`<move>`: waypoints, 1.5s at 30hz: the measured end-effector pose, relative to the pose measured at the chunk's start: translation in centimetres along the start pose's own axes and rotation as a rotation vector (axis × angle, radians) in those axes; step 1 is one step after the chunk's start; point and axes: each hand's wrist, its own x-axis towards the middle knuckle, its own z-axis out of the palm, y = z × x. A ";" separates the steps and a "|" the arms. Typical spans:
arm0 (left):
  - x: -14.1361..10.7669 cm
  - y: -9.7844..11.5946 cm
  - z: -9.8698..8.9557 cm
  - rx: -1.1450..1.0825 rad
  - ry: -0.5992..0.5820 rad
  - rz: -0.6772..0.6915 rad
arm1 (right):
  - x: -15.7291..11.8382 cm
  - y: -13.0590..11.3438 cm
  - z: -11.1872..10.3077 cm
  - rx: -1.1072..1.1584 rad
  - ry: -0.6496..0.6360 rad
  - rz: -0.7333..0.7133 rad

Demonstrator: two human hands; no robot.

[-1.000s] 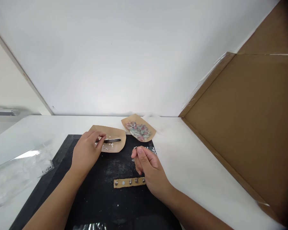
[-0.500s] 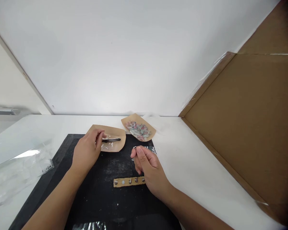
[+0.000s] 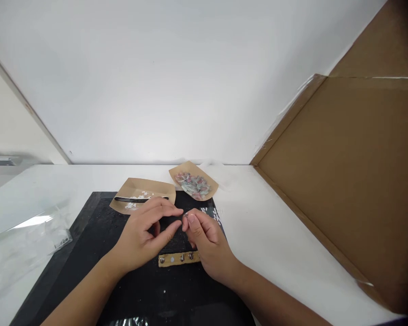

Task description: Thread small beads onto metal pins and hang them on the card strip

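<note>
My right hand pinches a small shiny metal piece between thumb and fingertips; its exact kind is too small to make out. Close beside it, my left hand has its thumb and forefinger apart, with nothing seen between them. Black tweezers lie across a brown paper tray that holds small white bits. Under the hands, a tan strip bears several small metal pieces and a white dot. Its right end is hidden by my right hand.
A second paper tray holds many small clear packets. A black mat covers part of the white table. Clear plastic bags lie at left; a cardboard panel stands at right.
My left hand has let go of the tweezers, leaving them on the tray, and has come right and nearer to my right hand. The right hand keeps its pinch.
</note>
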 end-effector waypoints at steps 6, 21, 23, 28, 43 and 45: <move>0.0 0.6 0.6 -0.012 0.040 -0.005 | 0.0 -0.1 0.0 -0.078 -0.016 -0.017; -0.1 0.9 0.9 -0.018 0.062 -0.046 | 0.0 -0.6 0.0 -0.375 0.000 -0.122; -0.1 0.9 1.0 0.002 0.082 -0.036 | 0.1 -0.6 0.0 -0.390 0.002 -0.121; -0.2 1.1 1.2 0.041 0.131 -0.013 | 0.0 -0.9 -0.1 -0.448 -0.058 -0.154; -0.2 1.8 1.3 0.147 0.199 0.058 | -0.1 -1.3 -0.2 -0.527 -0.173 -0.150; -0.2 1.8 1.3 0.153 0.203 0.047 | -0.1 -1.2 -0.2 -0.512 -0.176 -0.130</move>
